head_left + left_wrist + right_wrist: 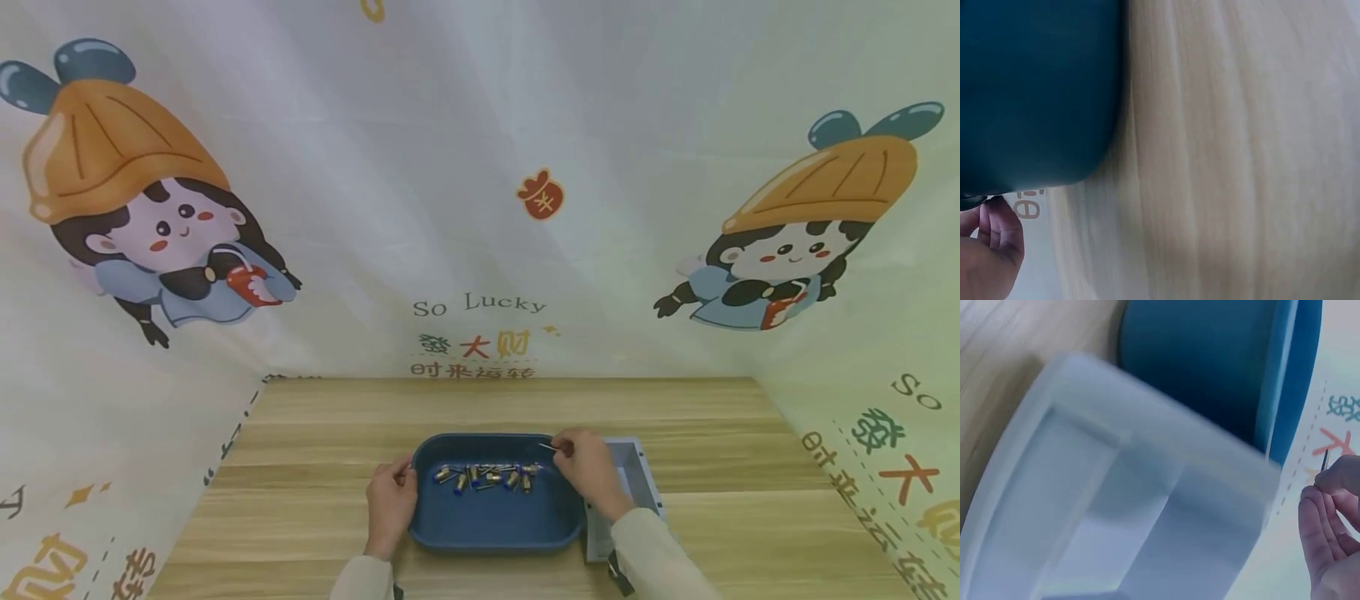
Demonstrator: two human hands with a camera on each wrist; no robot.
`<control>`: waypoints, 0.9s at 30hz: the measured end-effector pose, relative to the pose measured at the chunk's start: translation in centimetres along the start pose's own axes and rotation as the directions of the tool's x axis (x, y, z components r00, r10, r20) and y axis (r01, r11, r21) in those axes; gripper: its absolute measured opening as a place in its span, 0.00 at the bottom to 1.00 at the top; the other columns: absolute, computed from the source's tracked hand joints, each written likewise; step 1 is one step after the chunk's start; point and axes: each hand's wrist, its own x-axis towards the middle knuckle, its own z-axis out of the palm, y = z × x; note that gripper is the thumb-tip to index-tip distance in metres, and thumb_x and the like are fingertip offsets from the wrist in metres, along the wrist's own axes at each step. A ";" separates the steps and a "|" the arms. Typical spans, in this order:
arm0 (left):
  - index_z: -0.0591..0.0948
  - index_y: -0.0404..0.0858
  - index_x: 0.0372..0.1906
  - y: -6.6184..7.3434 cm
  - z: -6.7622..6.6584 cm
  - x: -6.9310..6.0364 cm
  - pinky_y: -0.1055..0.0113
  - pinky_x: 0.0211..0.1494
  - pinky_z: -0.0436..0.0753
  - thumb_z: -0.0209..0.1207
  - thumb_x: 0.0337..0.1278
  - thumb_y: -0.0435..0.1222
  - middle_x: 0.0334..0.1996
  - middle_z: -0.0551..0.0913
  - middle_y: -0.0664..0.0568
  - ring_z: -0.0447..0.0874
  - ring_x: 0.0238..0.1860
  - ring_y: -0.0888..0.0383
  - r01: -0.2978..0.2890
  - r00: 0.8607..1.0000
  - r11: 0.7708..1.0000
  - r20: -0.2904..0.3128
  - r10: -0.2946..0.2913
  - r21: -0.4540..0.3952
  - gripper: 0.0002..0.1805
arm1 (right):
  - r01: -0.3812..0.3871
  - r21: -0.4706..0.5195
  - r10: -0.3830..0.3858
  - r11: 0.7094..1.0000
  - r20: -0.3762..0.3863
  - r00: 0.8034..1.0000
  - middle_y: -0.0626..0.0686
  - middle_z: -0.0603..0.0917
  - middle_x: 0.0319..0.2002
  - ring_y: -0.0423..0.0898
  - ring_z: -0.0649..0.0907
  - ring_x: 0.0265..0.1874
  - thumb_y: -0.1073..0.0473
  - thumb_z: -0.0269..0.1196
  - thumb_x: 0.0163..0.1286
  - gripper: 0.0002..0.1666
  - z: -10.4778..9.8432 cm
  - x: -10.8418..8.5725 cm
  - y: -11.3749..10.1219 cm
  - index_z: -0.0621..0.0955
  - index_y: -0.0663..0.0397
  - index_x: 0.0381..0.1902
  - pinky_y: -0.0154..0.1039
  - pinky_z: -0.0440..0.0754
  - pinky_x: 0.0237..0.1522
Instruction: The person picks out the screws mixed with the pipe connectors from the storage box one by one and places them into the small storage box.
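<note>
A dark blue basin [498, 521] stands on the wooden table, with several brass fittings [491, 477] with blue ends and thin screws lying loose on its floor. At its left rim, my left hand [392, 504] pinches the edge between thumb and fingers; the left wrist view shows this hand [991, 247] at the basin's wall, partly out of frame. My right hand [588, 468], above the basin's right back corner, pinches a thin metal screw [548, 447] by one end. In the right wrist view the screw [1326, 459] looks threaded and sticks up from the fingertips.
Just right of the basin sits a light grey box [637, 467] with raised walls, partly covered by my right forearm. Wooden table surface [300, 500] lies left of the basin. A printed curtain [480, 250] hangs behind and at both sides.
</note>
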 end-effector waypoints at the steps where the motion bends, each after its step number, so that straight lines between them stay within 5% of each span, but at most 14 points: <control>1: 0.82 0.25 0.44 0.0 0.0 0.0 0.76 0.29 0.74 0.56 0.53 0.24 0.31 0.79 0.41 0.76 0.31 0.57 0.001 1.000 1.000 -0.004 -0.001 -0.003 0.13 | -0.011 -0.002 0.011 1.000 -0.009 1.000 0.55 0.85 0.27 0.45 0.83 0.26 0.72 0.64 0.51 0.07 -0.2 -0.1 0.2 0.85 0.62 0.30 0.38 0.81 0.29; 12: 0.83 0.26 0.44 -0.5 0.2 0.0 0.74 0.31 0.74 0.56 0.53 0.25 0.32 0.80 0.41 0.76 0.32 0.55 0.012 1.000 1.000 -0.022 -0.012 0.005 0.13 | -0.019 -0.044 0.013 0.999 -0.130 0.991 0.54 0.85 0.23 0.45 0.82 0.23 0.74 0.62 0.46 0.08 -2.1 -1.0 2.6 0.85 0.61 0.24 0.37 0.80 0.26; 27: 0.83 0.25 0.43 -0.3 0.4 -0.4 0.75 0.29 0.73 0.56 0.51 0.23 0.30 0.79 0.42 0.74 0.29 0.58 -0.016 0.997 1.000 -0.070 0.015 -0.013 0.13 | -0.140 -0.097 0.133 0.985 -0.077 0.988 0.53 0.83 0.21 0.46 0.80 0.23 0.71 0.64 0.46 0.04 -2.6 -2.6 5.0 0.83 0.61 0.23 0.40 0.78 0.27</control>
